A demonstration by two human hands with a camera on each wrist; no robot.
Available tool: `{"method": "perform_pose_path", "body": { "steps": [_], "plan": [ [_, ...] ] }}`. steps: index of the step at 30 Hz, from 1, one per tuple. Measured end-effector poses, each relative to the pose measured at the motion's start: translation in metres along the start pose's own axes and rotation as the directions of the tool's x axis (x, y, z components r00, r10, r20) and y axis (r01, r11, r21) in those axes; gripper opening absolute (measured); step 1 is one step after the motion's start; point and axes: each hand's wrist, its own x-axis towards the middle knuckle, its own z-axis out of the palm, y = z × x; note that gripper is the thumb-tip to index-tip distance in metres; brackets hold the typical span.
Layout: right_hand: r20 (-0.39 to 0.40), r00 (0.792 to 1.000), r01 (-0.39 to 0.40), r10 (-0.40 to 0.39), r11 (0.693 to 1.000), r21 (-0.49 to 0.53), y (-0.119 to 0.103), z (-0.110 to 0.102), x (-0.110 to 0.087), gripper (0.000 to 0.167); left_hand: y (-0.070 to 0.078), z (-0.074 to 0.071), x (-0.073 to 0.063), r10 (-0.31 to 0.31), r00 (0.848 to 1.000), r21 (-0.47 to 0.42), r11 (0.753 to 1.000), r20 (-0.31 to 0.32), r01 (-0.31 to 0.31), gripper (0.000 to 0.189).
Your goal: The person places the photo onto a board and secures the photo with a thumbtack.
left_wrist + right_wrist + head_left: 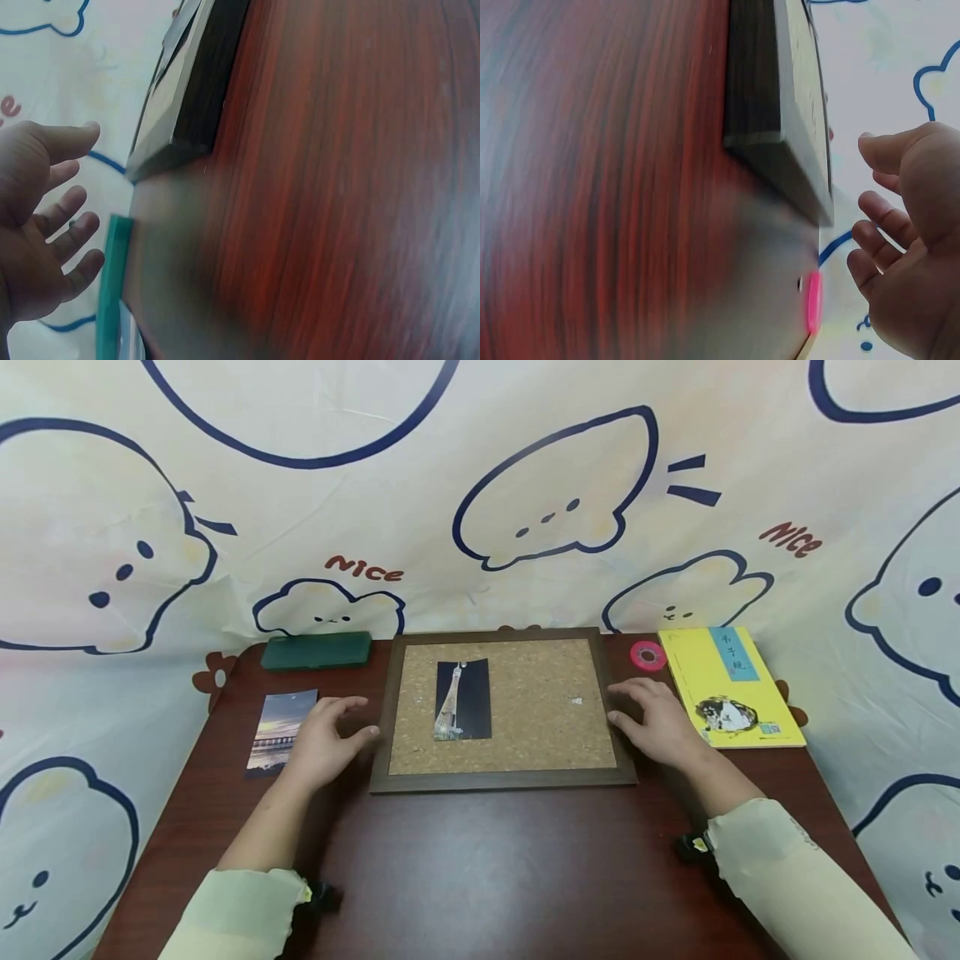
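Observation:
A cork board in a brown frame lies flat on the dark wooden table, with a photo of a lit tower on its left half. Just left of the frame is my left hand, fingers loosely bent and holding nothing. Partly covered by that hand in the head view, a sunset photo lies on the table. My right hand hovers by the frame's right edge, also holding nothing. Both wrist views show the left palm and right palm turned inward, with relaxed fingers.
A green case lies at the back left. Behind the right hand is a pink roll of tape, next to a yellow book. A cloth with cartoon drawings hangs along the table's back edge. A small pale mark shows on the cork.

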Motion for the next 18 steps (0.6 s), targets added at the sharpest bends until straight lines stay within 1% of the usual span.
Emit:
{"method": "perform_pose_path", "body": {
  "steps": [4, 7, 13, 18],
  "plan": [
    [-0.022, 0.999, -0.030, 0.030, 0.999, -0.029, 0.011, -0.007, -0.004, 0.042, -0.008, -0.011, -0.004, -0.041, 0.999, 0.027, 0.999, -0.009, 0.041, 0.054],
    [-0.035, 0.997, -0.072, 0.070, 0.996, -0.046, 0.018, -0.011, -0.006, 0.042, -0.016, -0.018, -0.007, -0.067, 0.998, 0.057, 0.996, -0.013, 0.068, 0.055],
    [-0.044, 0.992, -0.119, 0.116, 0.990, -0.072, 0.029, -0.017, -0.007, 0.044, -0.032, -0.030, -0.011, -0.114, 0.993, 0.086, 0.989, -0.031, 0.116, 0.056],
    [-0.038, 0.989, -0.148, 0.146, 0.985, -0.086, 0.037, -0.022, -0.006, 0.044, -0.047, -0.038, -0.013, -0.143, 0.988, 0.135, 0.979, -0.061, 0.150, 0.059]
  ]
}}
